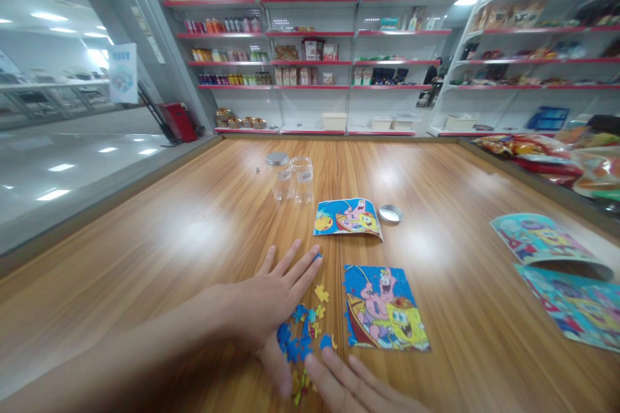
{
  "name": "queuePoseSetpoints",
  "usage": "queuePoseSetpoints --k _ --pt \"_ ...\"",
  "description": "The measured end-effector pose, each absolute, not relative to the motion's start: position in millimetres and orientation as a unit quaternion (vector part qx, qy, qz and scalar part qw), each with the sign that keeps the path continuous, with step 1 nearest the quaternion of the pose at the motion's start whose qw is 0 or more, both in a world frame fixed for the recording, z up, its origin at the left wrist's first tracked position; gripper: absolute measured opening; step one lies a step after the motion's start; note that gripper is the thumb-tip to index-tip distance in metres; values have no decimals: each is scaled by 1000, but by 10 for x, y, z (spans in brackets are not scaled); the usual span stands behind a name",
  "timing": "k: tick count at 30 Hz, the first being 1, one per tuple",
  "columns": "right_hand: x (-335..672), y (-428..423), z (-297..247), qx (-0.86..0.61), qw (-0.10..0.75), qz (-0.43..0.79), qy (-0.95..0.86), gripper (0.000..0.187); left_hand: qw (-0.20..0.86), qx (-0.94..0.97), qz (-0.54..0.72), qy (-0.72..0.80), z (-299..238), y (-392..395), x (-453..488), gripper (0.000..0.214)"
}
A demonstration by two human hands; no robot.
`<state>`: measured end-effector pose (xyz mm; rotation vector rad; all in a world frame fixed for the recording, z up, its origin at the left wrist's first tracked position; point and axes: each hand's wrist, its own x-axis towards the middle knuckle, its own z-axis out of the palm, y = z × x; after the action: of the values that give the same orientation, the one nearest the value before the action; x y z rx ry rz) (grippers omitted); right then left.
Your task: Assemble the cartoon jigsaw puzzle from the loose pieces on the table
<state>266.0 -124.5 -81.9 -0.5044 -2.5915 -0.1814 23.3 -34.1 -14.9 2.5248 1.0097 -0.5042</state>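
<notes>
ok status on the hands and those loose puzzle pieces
Left hand open, flat beside loose puzzle pieces. Right hand open, just below them. Assembled puzzle right of pile.

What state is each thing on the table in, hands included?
Left hand: open, spread flat, palm down.
Right hand: open, holding nothing.
Loose pieces: scattered in a small heap.
Puzzle: lying flat, mostly joined.
Left jar: upright, lid on.
Right jar: upright, no lid.
Loose lid: lying on the table.
Picture sheet: front edge curled up.
</notes>
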Motion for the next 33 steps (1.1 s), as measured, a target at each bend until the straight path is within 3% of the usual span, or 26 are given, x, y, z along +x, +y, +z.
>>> queuePoseSetpoints --k 3,6,8,11,12,19,28,33 --pt "2735 -1054 -488 -224 277 -5 -934 47 203 905 -168 334 -114 -334 160 151" --pt "2848 -802 -350 -323 251 64 -910 54 229 919 -123 295 -51 -254 67 137" --pt "2895 -664 -403 -338 251 98 -902 44 241 927 -43 286 -56 -146 28 107" --pt "2900 -575 -531 -366 239 162 -885 36 245 885 158 364 -192 61 16 40" --pt "2891 -572 -555 -370 236 173 -882 36 240 870 192 386 -258 127 16 32" --pt "2867 -591 -531 -363 237 185 -882 37 242 828 244 443 -504 274 -6 31" --pt "2863 -551 -528 -358 248 193 -879 37 156 754 311 557 -598 87 315 44" --pt "2886 -565 -517 -341 240 190 -889 37 174 829 285 449 -513 -34 331 19"
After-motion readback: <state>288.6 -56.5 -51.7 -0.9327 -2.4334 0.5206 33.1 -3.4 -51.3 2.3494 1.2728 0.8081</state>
